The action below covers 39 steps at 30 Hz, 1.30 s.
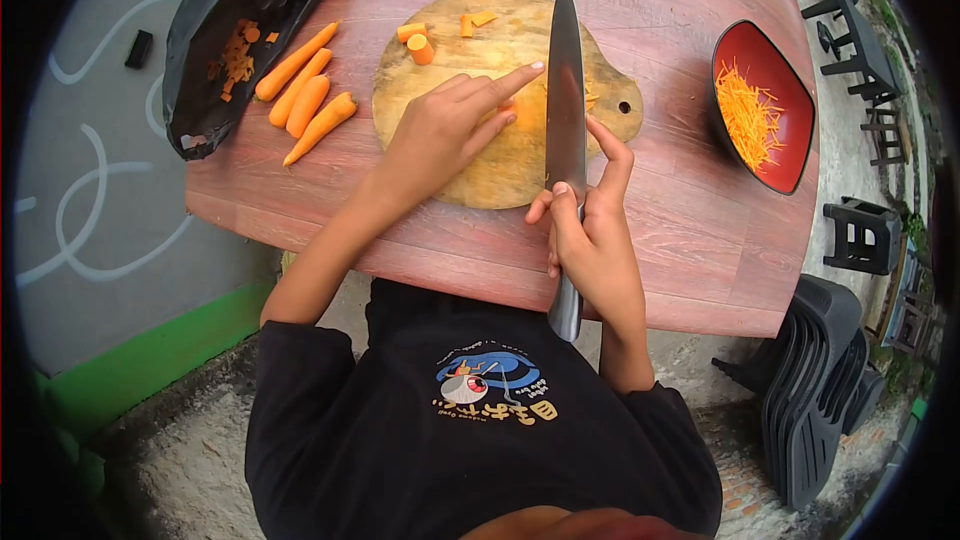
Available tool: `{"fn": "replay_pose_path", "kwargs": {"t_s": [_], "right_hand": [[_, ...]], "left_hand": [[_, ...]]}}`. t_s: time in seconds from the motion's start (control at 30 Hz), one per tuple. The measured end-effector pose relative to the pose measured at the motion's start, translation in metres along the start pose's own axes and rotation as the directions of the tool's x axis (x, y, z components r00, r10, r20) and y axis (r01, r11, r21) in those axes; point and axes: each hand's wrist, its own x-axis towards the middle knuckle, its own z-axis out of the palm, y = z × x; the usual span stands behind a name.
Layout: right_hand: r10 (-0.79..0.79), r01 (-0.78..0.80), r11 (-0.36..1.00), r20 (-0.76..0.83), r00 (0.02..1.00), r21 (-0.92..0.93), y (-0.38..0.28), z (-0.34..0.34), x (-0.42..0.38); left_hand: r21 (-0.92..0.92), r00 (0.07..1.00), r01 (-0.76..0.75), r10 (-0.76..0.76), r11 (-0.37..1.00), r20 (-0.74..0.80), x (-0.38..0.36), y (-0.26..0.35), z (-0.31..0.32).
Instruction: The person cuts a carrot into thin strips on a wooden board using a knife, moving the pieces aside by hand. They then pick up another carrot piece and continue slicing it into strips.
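Note:
My right hand (598, 230) is wrapped around the handle of a large kitchen knife (566, 90), its index finger stretched along the blade's right side. The blade points away from me, above the round wooden cutting board (480, 175). Close to the blade's left side, my left hand (450, 125) holds nothing, with index finger and thumb stretched out and the other fingers curled. Carrot chunks (421, 49) and small carrot pieces lie on the board's far part. A few carrot shreds (591, 95) show beside the blade, which hides part of the board.
Several whole carrots (308, 105) lie left of the board, beside a black plastic bag (195, 90) with carrot scraps. At the right, a red bowl (795, 110) holds shredded carrot. Stacked dark chairs (815, 400) and a stool (862, 235) stand beyond the wooden table's (690, 290) right edge.

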Motion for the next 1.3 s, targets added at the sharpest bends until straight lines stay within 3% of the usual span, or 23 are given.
{"fn": "replay_pose_path", "kwargs": {"t_s": [0.13,0.23,0.33,0.43,0.5,0.6,0.7,0.83,0.9,1.0,1.13,1.3], "right_hand": [[-0.031,0.027,0.998,-0.067,0.997,-0.056,0.003,0.008,-0.005],[-0.064,0.042,0.99,-0.163,0.985,-0.135,-0.001,0.019,-0.012],[-0.059,0.02,0.987,-0.242,0.969,-0.161,-0.006,0.035,-0.016],[-0.059,-0.005,0.98,-0.312,0.948,-0.2,-0.012,0.052,-0.017],[-0.003,-0.067,0.979,-0.338,0.941,-0.194,-0.019,0.063,-0.016],[-0.1,-0.016,0.965,-0.423,0.9,-0.262,-0.006,0.074,-0.009],[-0.051,-0.047,0.98,-0.473,0.88,-0.193,-0.009,0.08,-0.003],[-0.11,-0.048,0.95,-0.477,0.872,-0.308,-0.006,0.08,0.0],[-0.078,-0.081,0.937,-0.427,0.901,-0.34,-0.008,0.079,0.001],[-0.083,-0.073,0.937,-0.421,0.903,-0.34,-0.007,0.078,0.004],[-0.161,-0.011,0.933,-0.446,0.88,-0.359,-0.003,0.073,0.008],[-0.195,-0.014,0.851,-0.339,0.92,-0.525,-0.003,0.069,0.01]], "left_hand": [[0.024,0.991,-0.087,0.084,0.996,0.101,0.004,-0.007,-0.004],[-0.081,0.984,-0.098,0.109,0.992,0.14,0.013,-0.011,-0.014],[-0.131,0.945,-0.032,0.073,0.991,0.319,0.022,-0.019,-0.022],[-0.194,0.94,-0.127,0.18,0.973,0.29,0.024,-0.027,-0.02],[-0.267,0.949,-0.033,0.114,0.963,0.293,0.023,-0.032,-0.018],[-0.289,0.971,-0.034,0.1,0.957,0.219,0.017,-0.037,-0.012],[-0.277,0.979,-0.071,0.12,0.958,0.165,0.014,-0.036,-0.01],[-0.263,0.976,-0.156,0.189,0.952,0.108,0.013,-0.043,-0.005],[-0.34,0.961,-0.064,0.149,0.938,0.232,0.017,-0.041,-0.016],[-0.371,0.956,0.033,0.079,0.928,0.283,0.02,-0.041,-0.021],[-0.339,0.96,-0.023,0.115,0.94,0.255,0.02,-0.039,-0.017],[-0.296,0.966,0.034,0.044,0.955,0.255,0.017,-0.03,-0.019]]}}
